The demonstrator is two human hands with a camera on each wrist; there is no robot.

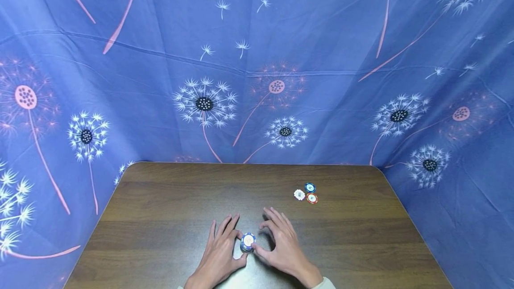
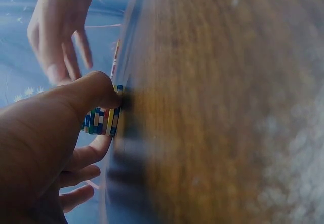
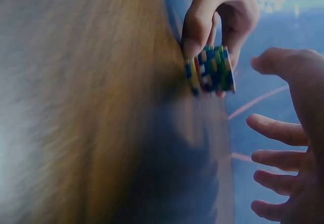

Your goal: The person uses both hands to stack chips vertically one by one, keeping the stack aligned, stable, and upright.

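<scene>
A short stack of poker chips (image 1: 248,241) stands near the table's front edge, topped by a blue-and-white chip. Thumb and index finger of my left hand (image 1: 218,249) pinch the stack low down from opposite sides. In the left wrist view the stack's edges (image 2: 98,122) show blue, white, red and yellow bands. My right hand (image 1: 284,246) is just right of the stack, with thumb and fingers spread. The right wrist view shows a gap between that thumb (image 3: 273,62) and the chips (image 3: 212,70).
Three loose chips lie close together toward the back right of the wooden table (image 1: 168,200): a white chip (image 1: 299,195), a blue chip (image 1: 310,187) and an orange-red chip (image 1: 312,198). A blue dandelion-print cloth (image 1: 241,26) hangs behind the table and at both sides.
</scene>
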